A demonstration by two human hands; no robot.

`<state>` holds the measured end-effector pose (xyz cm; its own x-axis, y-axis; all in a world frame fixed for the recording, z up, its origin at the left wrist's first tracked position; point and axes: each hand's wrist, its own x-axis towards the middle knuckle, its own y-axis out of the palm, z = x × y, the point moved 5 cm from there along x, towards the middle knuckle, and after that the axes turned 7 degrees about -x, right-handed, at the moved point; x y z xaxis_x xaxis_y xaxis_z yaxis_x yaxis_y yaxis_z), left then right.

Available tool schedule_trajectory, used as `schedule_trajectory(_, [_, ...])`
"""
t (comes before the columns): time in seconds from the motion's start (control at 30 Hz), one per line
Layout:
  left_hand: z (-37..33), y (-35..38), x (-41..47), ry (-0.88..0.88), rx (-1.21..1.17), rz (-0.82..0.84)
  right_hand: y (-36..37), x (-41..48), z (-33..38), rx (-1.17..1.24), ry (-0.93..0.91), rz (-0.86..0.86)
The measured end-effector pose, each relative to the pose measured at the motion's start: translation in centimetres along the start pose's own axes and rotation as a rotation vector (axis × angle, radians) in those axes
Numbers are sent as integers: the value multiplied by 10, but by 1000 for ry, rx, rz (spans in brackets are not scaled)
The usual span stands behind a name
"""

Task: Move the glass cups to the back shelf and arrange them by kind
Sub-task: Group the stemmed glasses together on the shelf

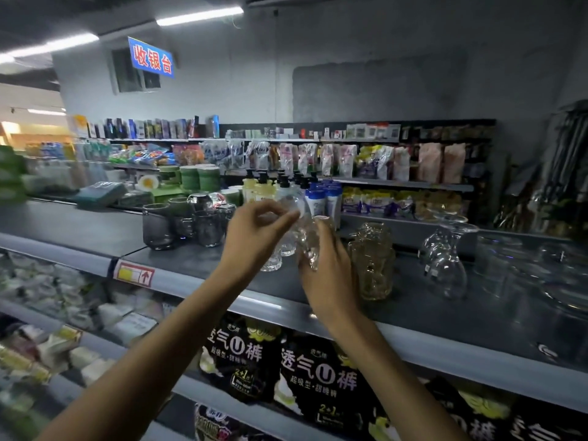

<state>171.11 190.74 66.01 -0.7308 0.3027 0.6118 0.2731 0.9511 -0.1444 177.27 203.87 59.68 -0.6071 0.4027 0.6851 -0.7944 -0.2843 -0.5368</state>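
- Clear faceted glass cup [307,246] — above grey metal shelf [197,265]; right hand [329,272] fingers grasp its base, left hand [254,240] fingers pinch its top.
- Smoky grey glass tumblers [157,229] left of fingers, amber glass mugs [372,265] right — grouped; sorting apparently partway.

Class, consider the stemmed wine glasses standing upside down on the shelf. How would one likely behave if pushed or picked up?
The wine glasses rest on their wide rims, so a push would probably slide one rather than tip it. The thin clear glass looks fragile. Standing close together, they would likely knock neighbours.
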Motion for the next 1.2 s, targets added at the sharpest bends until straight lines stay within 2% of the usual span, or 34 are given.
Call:
schedule_trajectory(0.1, [-13, -22, -29, -50, -321, -152, -47, -22, 17, 3, -97, -218])
schedule_trajectory(0.2, [-20, -17, -70, -135, -609, -213, -83, -55, 21, 110, -46, -312])
schedule_trajectory(0.37, [-17, 26, -128, -293, -922, -268, -110, -96, -1, 677, 329, -253])
schedule_trajectory(0.47, [-18, 53, -154, -370, -1030, -263, -120, -111, -21, 797, 414, -283])
schedule_trajectory(0.57, [-24, 81, -176, -455, -1108, -195, -129, -124, -48, 980, 619, -194])
schedule_trajectory(0.67, [-34, 110, -193, -506, -1113, -121, -140, -140, -61, 1024, 722, -21])
schedule_trajectory(0.83, [-33, 153, -211, -568, -1141, -91, -172, -155, -66, 971, 584, 34])
schedule_trajectory(0.97, [-26, 169, -214, -546, -1057, -12, -186, -151, -72, 926, 537, -8])
schedule_trajectory(1.13, [-17, 171, -200, -468, -793, 124, -202, -132, -83, 702, 396, -84])
schedule_trajectory(1.2, [-16, 172, -187, -363, -642, 173, -208, -118, -88, 555, 310, -121])
